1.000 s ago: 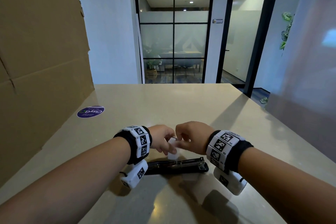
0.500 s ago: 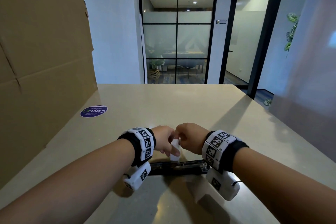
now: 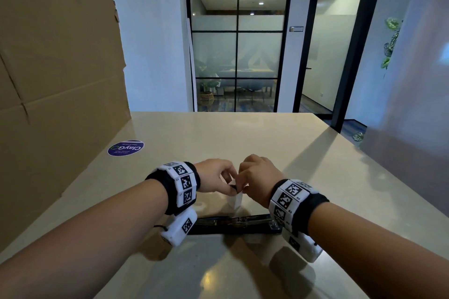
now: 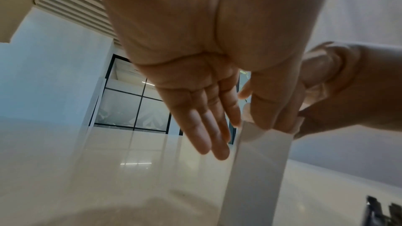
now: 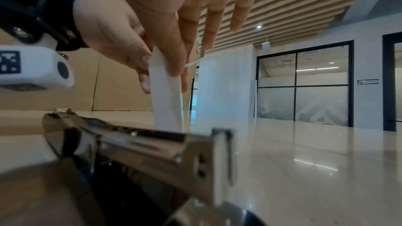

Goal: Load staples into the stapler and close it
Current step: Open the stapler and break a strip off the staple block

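The wrist bands are hiding both ends of the stapler (image 3: 237, 223), and the fingers (image 3: 230, 190) are covering the white box's (image 3: 235, 201) top.

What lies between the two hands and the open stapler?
Only bare table; the white box pinched by both hands hangs above the stapler, per head view.

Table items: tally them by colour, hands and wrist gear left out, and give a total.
White: 1, the small box, pinched at its top by the left hand and the right hand.
Black and metal: 1, the stapler, lying open.
Purple: 1, the round sticker.
Brown: 1, the cardboard sheet, at the table's left edge.
Total: 4.
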Motion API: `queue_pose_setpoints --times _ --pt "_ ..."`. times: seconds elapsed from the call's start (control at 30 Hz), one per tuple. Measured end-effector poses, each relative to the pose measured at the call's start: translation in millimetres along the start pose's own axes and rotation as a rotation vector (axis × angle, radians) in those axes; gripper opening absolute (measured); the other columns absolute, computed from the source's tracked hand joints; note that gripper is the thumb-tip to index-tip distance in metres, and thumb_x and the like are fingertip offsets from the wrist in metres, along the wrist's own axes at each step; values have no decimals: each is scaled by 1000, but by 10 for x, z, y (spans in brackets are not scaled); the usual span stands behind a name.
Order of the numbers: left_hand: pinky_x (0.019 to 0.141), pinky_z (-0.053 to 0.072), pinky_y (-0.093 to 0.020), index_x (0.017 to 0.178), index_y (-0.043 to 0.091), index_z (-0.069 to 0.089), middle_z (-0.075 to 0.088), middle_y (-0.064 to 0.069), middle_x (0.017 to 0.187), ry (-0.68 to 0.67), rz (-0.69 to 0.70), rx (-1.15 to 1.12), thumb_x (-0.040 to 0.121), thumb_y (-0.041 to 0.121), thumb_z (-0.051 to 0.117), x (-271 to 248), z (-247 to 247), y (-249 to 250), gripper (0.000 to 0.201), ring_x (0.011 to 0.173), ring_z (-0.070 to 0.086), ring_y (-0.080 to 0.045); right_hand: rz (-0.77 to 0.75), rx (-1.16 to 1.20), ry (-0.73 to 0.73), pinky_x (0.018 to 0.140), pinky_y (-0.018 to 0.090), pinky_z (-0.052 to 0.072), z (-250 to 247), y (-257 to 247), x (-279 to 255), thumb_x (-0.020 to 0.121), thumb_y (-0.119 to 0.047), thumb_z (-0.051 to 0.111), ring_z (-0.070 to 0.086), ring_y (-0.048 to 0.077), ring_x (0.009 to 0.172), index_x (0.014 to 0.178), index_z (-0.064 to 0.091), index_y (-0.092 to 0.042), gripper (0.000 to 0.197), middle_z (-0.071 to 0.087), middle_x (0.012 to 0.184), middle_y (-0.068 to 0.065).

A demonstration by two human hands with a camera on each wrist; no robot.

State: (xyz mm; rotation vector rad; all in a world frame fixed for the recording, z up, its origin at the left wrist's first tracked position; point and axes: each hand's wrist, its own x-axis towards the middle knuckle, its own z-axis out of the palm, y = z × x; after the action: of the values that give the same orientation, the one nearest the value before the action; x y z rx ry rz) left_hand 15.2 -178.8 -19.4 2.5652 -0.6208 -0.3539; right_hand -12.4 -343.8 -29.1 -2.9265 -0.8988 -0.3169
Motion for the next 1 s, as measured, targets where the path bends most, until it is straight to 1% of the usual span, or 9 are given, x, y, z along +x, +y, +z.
queue_pose_setpoints --times 0.13,0.3,0.4,0.5,0.6,0.7,0.8,0.87,1.0 --pt "78 57 -33 102 19 58 65 -1 104 10 -3 -75 83 19 69 20 -1 10 22 76 61 -9 -4 38 56 97 34 33 -16 42 6 77 -22 71 49 22 118 87 78 -26 13 74 96 -4" --pt "78 57 -32 110 7 58 67 -2 89 32 -35 -149 83 29 70 45 69 39 37 75 66 -12 22 6 31 86 31 31 -43 65 -8 82 -28 67 46 19 113 91 76 -31 14 73 102 -9" --pt "78 57 -33 97 10 60 69 -3 80 61 -57 -181 89 30 64 61 79 24 23 80 71 -19 30 38 23 78 29 35 -12 103 7 84 -24 66 51 22 106 93 77 -27 14 74 102 -4" --pt "77 57 -35 97 10 56 69 -5 76 104 -84 -247 94 13 49 76 89 -6 8 81 71 -25 41 67 -11 81 29 43 1 118 -8 85 -27 64 55 22 101 96 76 -23 16 72 103 0" --pt "75 56 -36 103 17 48 70 -9 78 120 -90 -292 91 5 47 65 91 -37 17 72 69 -22 101 140 -6 76 29 47 27 131 -45 83 -47 62 55 16 81 89 75 -21 30 66 87 -3" --pt "74 53 -35 102 24 46 68 -5 84 93 -44 -218 89 7 52 59 68 -37 22 73 67 -18 179 166 -37 72 32 49 24 124 -10 86 -50 57 53 19 72 79 73 -13 41 63 77 0" --pt "85 53 -37 104 26 56 56 4 105 89 7 -16 86 12 58 70 22 -18 23 94 61 -17 196 190 -64 76 30 47 -21 90 22 88 -41 59 62 25 84 92 75 -11 34 73 93 8" --pt "91 52 -38 114 21 60 49 2 115 51 24 40 87 15 61 77 -4 -5 28 108 60 -19 186 240 -50 77 26 46 -33 89 33 87 -32 63 65 25 93 98 75 -13 24 74 99 8" --pt "90 45 -31 125 17 58 59 -4 121 -37 28 24 89 17 62 71 -37 -37 36 101 59 -17 144 226 -103 83 25 43 4 102 69 89 -18 61 62 24 102 100 75 -19 18 68 111 5"
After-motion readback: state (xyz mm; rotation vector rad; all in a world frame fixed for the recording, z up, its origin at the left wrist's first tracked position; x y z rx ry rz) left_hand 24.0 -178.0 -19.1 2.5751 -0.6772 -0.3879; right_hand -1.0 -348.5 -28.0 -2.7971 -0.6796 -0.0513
